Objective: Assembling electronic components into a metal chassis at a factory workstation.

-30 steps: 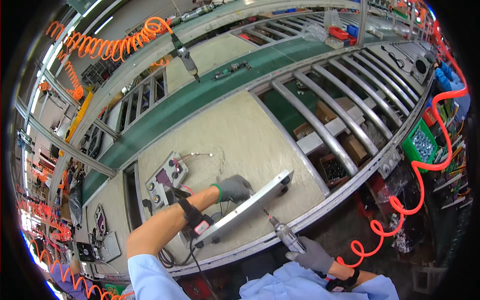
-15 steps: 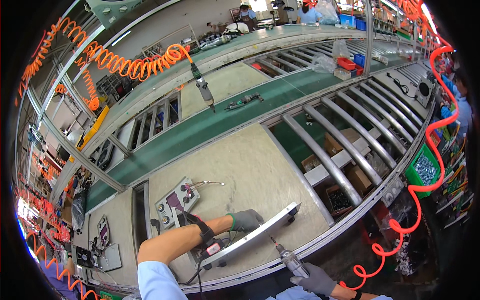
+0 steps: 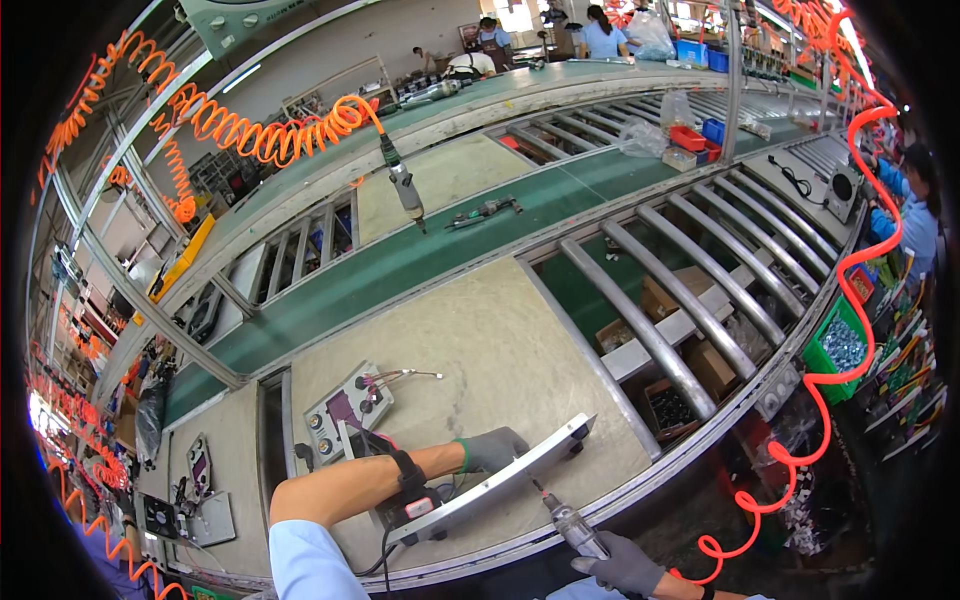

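Observation:
My left hand point(image 3: 495, 450), in a grey glove, is behind a light metal panel point(image 3: 500, 487) that stands tilted on its long edge. It grips the panel near its upper edge, and some fingertips are hidden. In my gloved right hand point(image 3: 625, 565) is a power screwdriver point(image 3: 574, 528), its bit pointing up and left toward the panel's near face. A small gap seems to lie between bit and panel. Past my left forearm rests a grey control unit point(image 3: 345, 412) with round knobs, a purple part and loose wires point(image 3: 410, 374).
A beige board point(image 3: 480, 350) lies under the work, with metal rollers point(image 3: 640, 330) to its right. Another screwdriver point(image 3: 402, 185) hangs from an orange coiled hose over the green belt point(image 3: 330, 290). A red hose point(image 3: 825, 379) loops at right near a green bin point(image 3: 840, 345) of small parts.
The whole view has shifted slightly. The screwdriver's bit has moved a little left, closer to the panel, and the panel has tipped slightly. Both hands keep their hold.

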Demonstrator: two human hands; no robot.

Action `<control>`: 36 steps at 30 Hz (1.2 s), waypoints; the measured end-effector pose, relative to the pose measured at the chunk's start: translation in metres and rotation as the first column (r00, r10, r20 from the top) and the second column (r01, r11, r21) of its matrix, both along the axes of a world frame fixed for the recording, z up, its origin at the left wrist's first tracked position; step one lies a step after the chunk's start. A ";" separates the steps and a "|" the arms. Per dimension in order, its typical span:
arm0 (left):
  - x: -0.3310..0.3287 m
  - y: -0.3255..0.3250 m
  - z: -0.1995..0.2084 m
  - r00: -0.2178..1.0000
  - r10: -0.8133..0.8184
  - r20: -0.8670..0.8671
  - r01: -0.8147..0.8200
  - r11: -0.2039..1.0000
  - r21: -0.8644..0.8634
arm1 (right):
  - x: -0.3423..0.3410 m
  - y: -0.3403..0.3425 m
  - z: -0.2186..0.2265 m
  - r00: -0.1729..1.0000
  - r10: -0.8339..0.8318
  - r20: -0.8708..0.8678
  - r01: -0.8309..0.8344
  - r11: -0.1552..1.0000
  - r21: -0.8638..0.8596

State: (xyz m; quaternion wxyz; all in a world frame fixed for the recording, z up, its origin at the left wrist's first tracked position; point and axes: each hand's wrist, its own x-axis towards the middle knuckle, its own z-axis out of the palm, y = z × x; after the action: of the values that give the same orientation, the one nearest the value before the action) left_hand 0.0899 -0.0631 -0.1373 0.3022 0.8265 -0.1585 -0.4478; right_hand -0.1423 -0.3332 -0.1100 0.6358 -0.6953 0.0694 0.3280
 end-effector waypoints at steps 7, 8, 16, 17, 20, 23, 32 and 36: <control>-0.005 0.002 -0.002 0.990 0.140 -0.011 -0.141 0.983 -0.119 | -0.002 0.002 -0.004 1.000 0.009 0.025 -0.009 1.000 -0.015; -0.005 0.001 -0.001 0.991 0.133 -0.016 -0.134 0.984 -0.120 | -0.002 0.002 -0.004 1.000 0.009 0.026 -0.008 1.000 -0.017; -0.005 -0.001 -0.003 0.987 0.160 -0.027 -0.162 0.982 -0.095 | -0.003 0.003 -0.002 1.000 -0.008 0.028 0.007 1.000 0.006; -0.004 -0.001 -0.005 0.989 0.144 -0.039 -0.147 0.982 -0.122 | -0.003 0.003 -0.001 0.999 -0.001 0.032 0.001 1.000 0.002; -0.002 0.000 -0.009 0.991 0.128 -0.037 -0.131 0.987 -0.092 | -0.001 0.003 0.000 1.000 0.001 -0.012 -0.001 1.000 0.006; 0.000 0.000 -0.008 0.994 0.100 -0.041 -0.098 0.995 0.029 | 0.000 0.002 0.000 0.999 0.005 -0.048 -0.002 0.997 0.074; -0.001 0.002 -0.001 0.995 0.094 -0.016 -0.093 0.996 0.007 | -0.001 0.006 -0.004 0.996 -0.026 -0.083 0.034 0.995 0.090; 0.000 0.005 -0.011 0.992 0.117 -0.039 -0.119 0.992 -0.051 | 0.000 0.006 -0.002 0.997 -0.014 -0.079 0.021 0.995 0.097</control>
State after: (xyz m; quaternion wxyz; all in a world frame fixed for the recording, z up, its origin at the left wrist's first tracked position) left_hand 0.0900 -0.0586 -0.1486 0.3527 0.8179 -0.1158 -0.4396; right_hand -0.1420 -0.3272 -0.1123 0.6686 -0.6495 0.0841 0.3523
